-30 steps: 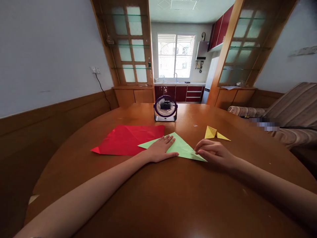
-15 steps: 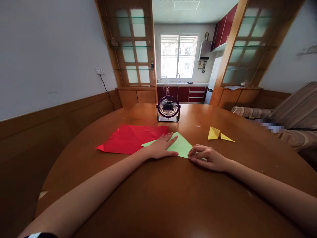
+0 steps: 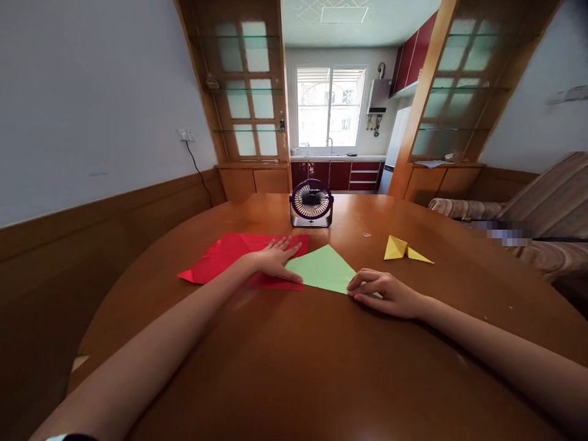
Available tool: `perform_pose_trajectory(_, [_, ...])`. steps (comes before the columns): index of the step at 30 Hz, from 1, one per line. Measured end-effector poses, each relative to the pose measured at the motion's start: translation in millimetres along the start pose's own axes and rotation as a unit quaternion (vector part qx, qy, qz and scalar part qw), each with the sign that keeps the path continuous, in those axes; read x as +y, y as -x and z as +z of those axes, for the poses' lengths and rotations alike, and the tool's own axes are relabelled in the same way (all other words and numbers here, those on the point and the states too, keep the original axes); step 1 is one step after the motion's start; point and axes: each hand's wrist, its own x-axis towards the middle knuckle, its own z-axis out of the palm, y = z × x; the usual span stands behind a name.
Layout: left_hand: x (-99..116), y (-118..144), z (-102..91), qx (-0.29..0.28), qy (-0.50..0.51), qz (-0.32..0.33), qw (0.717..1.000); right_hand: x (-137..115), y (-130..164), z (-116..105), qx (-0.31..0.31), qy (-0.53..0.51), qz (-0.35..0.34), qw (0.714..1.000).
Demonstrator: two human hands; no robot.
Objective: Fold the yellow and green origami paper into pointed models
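Observation:
A sheet of light green paper [image 3: 325, 269], folded to a triangle, lies flat on the table with its peak pointing away from me. My left hand [image 3: 275, 258] rests open with spread fingers over its left end and over the red paper [image 3: 220, 257] beneath. The green triangle's left corner is hidden under that hand. At the right corner, my right hand [image 3: 383, 293] has its fingers closed on the green paper, the thumb close to the fingertips. A folded yellow paper piece [image 3: 395, 248] with a pointed tail sits beyond my right hand, apart from it.
A small purple fan [image 3: 312, 202] stands on the round-edged wooden table [image 3: 294, 367], behind the papers. To the right is a striped sofa [image 3: 546, 202]. A wall [image 3: 92, 110] with a socket and cord runs along the left.
My left hand has slid left along the green paper, from its middle to its left end, uncovering more of it. My right hand has stayed at the right corner.

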Motion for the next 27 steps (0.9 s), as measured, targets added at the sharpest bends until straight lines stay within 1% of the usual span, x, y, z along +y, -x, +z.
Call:
perform_pose_trajectory(2, [-7,1,-2.1,-0.003,-0.008,-0.013,1.000,0,0,0,-0.001,-0.002,0.003,1.000])
perform_pose_trajectory(6, [-26,3,-5.4,0.009,-0.028,-0.042,0.999,0,0,0,0.000,-0.005,0.003,1.000])
perform_pose_trajectory(12, [-58,10,-11.7,0.017,-0.005,-0.106,0.994,1,0,0,-0.004,-0.009,0.005,1.000])
perform_pose_trajectory(15, [-67,16,-16.0,0.014,-0.008,-0.145,0.989,1,0,0,-0.004,-0.010,0.009,1.000])
perform_pose_trajectory(18, [-73,22,-19.6,-0.001,-0.018,-0.180,0.984,0,0,0,-0.005,-0.008,0.011,1.000])
perform_pose_trajectory(24, [-83,28,-22.0,-0.021,-0.020,-0.187,0.982,0,0,0,-0.003,-0.009,0.010,1.000])
perform_pose_trajectory(27, [-84,30,-23.3,-0.033,0.024,-0.152,0.988,0,-1,0,0.000,-0.009,0.007,1.000])
